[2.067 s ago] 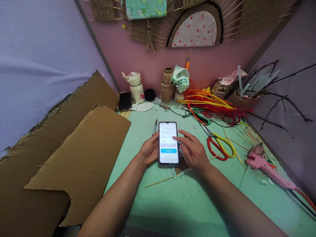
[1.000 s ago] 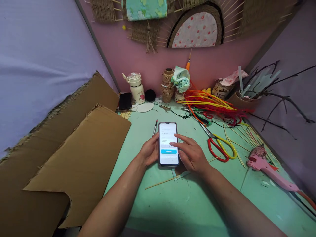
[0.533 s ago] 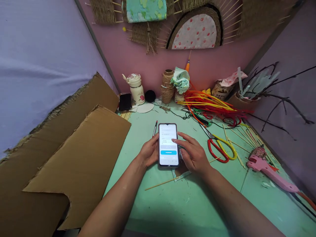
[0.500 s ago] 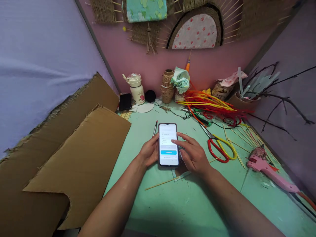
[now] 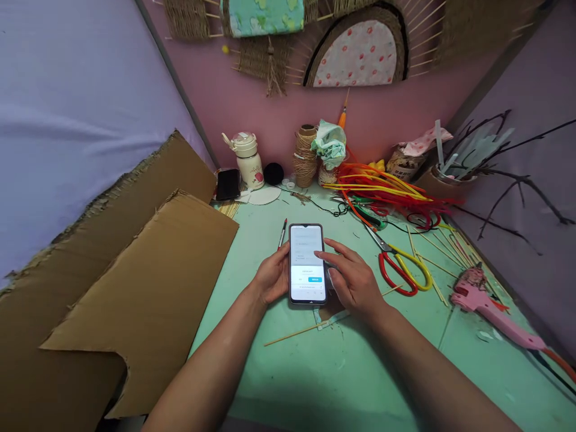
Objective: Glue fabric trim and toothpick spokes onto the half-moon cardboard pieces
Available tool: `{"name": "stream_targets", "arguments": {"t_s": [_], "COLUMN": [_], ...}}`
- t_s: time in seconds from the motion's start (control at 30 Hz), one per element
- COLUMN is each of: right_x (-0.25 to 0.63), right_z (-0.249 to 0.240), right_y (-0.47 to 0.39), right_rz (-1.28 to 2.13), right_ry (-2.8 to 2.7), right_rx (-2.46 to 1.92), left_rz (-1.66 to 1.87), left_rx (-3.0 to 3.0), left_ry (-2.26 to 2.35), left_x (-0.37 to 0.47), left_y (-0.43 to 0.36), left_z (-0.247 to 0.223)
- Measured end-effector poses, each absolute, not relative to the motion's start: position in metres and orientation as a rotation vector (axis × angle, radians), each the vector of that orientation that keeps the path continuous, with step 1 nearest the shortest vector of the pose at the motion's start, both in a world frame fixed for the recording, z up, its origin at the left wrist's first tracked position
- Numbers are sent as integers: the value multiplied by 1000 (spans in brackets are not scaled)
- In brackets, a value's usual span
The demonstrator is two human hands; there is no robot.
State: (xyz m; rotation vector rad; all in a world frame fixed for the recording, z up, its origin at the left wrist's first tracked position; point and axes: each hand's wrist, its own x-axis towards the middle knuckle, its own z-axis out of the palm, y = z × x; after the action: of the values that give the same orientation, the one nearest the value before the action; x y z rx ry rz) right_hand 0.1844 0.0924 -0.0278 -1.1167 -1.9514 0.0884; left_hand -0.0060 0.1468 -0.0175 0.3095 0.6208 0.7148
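A smartphone (image 5: 306,255) with a lit screen stands tilted toward me over the green table. My left hand (image 5: 274,273) grips its left edge. A pale panel with a blue button fills the lower screen. Beside the phone's right edge, my right hand (image 5: 355,276) holds nothing; its fingers are apart and the index fingertip is over the screen. Whether that fingertip touches the glass I cannot tell. Below the phone lie a thin bamboo stick (image 5: 292,335) and a small brown piece with pale edging (image 5: 330,307), partly hidden. A red-tipped pen (image 5: 282,233) lies behind my left hand.
Cardboard sheets (image 5: 153,276) cover the left side. To the right lie scissors (image 5: 402,270), several sticks and a pink glue gun (image 5: 490,309). A cream bottle (image 5: 248,161), a twine spool (image 5: 306,156), orange and red strips (image 5: 382,183) and branches (image 5: 517,180) line the back.
On the phone, the upper screen has dimmed and a panel with a smaller blue button has appeared at the bottom. My right hand has shifted very slightly right.
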Motion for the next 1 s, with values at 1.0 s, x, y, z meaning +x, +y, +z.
{"name": "stream_targets", "arguments": {"t_s": [1.0], "right_x": [185], "right_z": [-21], "right_y": [90], "right_rz": [95], "right_ry": [-1996], "right_rx": [-1023], "left_rz": [700], "left_rx": [327], "left_ry": [612], "left_x": [-7], "left_y": [147], "left_z": [-17]}}
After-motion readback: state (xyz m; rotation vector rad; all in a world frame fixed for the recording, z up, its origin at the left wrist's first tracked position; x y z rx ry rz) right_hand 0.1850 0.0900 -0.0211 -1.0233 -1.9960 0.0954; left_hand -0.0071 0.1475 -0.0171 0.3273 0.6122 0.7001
